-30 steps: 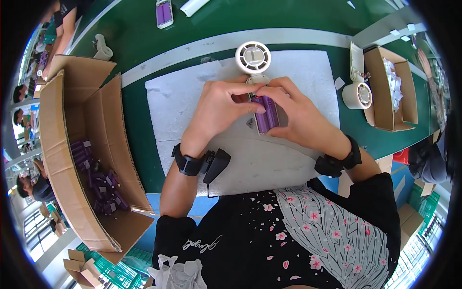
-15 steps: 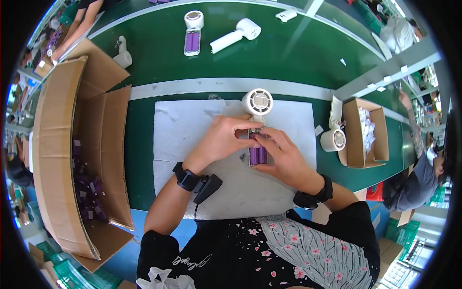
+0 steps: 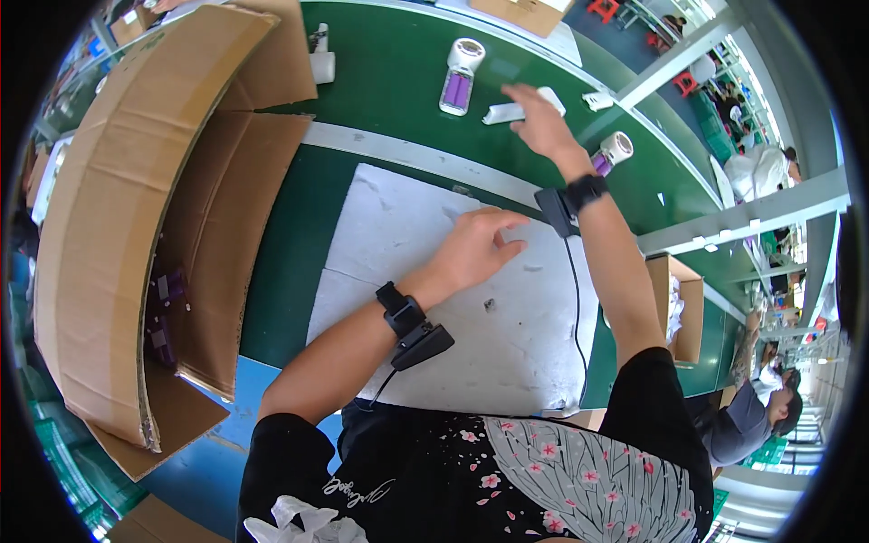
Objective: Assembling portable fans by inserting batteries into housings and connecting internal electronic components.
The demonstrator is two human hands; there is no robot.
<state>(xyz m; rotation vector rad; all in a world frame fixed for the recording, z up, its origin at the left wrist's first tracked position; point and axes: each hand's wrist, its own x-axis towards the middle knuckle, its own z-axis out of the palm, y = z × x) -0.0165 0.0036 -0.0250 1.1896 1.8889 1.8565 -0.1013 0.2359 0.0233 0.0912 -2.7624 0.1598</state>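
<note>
My left hand [image 3: 475, 246] hovers over the white foam mat [image 3: 434, 317] with thumb and forefinger apart and nothing between them. My right hand [image 3: 545, 128] stretches far forward over the green surface, its fingers spread above a white handheld fan [image 3: 504, 113]. It hides part of that fan, and I cannot tell whether the fingertips touch it. Just right of my right wrist lies another white fan [image 3: 617, 147] with purple battery cells showing in its handle. A third white fan [image 3: 458, 89], its purple cells also exposed, lies left of the hand.
A large open cardboard box [image 3: 195, 217] with purple battery packs [image 3: 167, 288] stands at the left. On the right is a small carton [image 3: 690, 308] with white pieces. A metal rail [image 3: 425, 161] crosses behind the mat. Cables hang from my wrist devices.
Both hands have left the fan they held over the mat. A fan with purple cells now lies beyond the rail at right. My right hand has reached forward; the view has turned.
</note>
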